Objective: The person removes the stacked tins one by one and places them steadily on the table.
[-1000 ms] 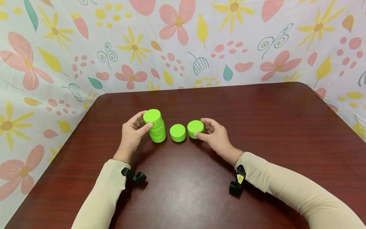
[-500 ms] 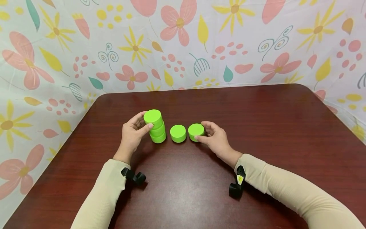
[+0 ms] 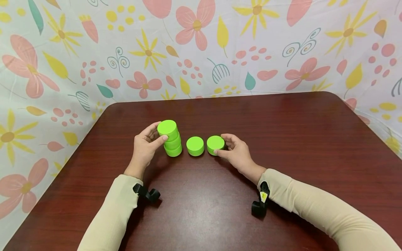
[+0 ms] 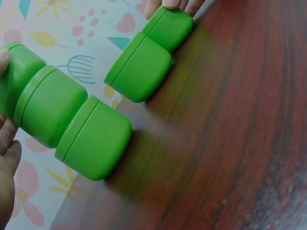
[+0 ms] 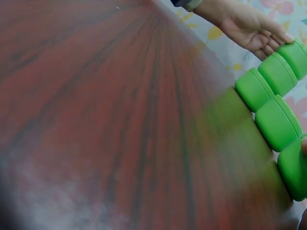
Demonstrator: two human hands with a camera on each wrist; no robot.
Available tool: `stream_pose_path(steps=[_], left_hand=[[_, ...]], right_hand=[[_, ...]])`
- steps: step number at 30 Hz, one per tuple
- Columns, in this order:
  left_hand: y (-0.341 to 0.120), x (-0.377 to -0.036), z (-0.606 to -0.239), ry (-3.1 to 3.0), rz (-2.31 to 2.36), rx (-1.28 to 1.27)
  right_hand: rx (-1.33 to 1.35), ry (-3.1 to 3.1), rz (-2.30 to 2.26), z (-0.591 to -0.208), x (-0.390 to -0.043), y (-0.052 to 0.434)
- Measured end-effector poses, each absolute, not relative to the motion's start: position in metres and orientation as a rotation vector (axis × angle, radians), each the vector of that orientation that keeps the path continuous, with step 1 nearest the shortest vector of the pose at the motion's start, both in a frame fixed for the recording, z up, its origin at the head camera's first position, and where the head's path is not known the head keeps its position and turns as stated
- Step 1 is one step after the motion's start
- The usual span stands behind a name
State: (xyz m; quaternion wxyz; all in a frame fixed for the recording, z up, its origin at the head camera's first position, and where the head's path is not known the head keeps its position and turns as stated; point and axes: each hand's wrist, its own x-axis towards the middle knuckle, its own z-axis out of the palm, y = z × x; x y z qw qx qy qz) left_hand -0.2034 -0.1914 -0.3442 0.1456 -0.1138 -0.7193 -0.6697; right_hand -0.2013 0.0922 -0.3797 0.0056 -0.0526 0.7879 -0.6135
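Fingers [image 3: 153,129] of the left hand [image 3: 145,148] are curled around the top disc [image 3: 167,127] of a little stack of three green discs [image 3: 171,138], thumb on the near side and the other fingertips round the far side, so that hand has a proper hold of the top piece. From the left wrist view you can see the stack [image 4: 62,120] sitting upright on the table, and the top disc looks a touch offset from the two under it.

Over on the other side, the right hand [image 3: 237,153] has its thumb and fingertips pinched onto a single green disc [image 3: 215,144] that sits flat on the table. Fingers are bent around its right edge, not wide open at all. The right wrist cam only catches the edge of that disc [image 5: 293,167] at the frame's border, pretty blurry, so not much extra to see there.

Between the two hands there's a loose middle disc [image 3: 195,145], flat on the table, with nobody touching it. It's just beside the stack on one side and just beside the right-hand disc on the other, so all the green pieces form a rough row in the middle of the dark red wooden table [image 3: 282,125].

Both arms wear beige sleeves [image 3: 113,216], with a small black camera mount [image 3: 260,202] strapped at each wrist. A floral cloth backdrop [image 3: 201,45] with pink and yellow flowers runs behind the table and down both sides.
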Motion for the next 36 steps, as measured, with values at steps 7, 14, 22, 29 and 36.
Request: stream_pose_path(steps=[7, 14, 22, 29, 36], left_hand=[[-0.190, -0.203, -0.344, -2.045, -1.954, -0.328], [-0.190, -0.204, -0.345, -2.008, -1.978, -0.336], [-0.190, -0.204, -0.347, -1.990, -1.982, -0.323], [-0.194, -0.200, -0.348, -2.018, -2.003, -0.290], [-0.198, -0.199, -0.355, -2.211, -1.960, -0.263]], right_hand=[[-0.200, 2.422, -1.920, -0.380, -0.201, 0.093], [-0.226, 2.384, -1.929, -0.376, -0.201, 0.094], [-0.291, 2.415, -1.932, -0.361, -0.202, 0.092], [-0.441, 2.436, -1.932, -0.335, -0.208, 0.081], [-0.553, 2.416, -1.962, -0.309, -0.217, 0.060]])
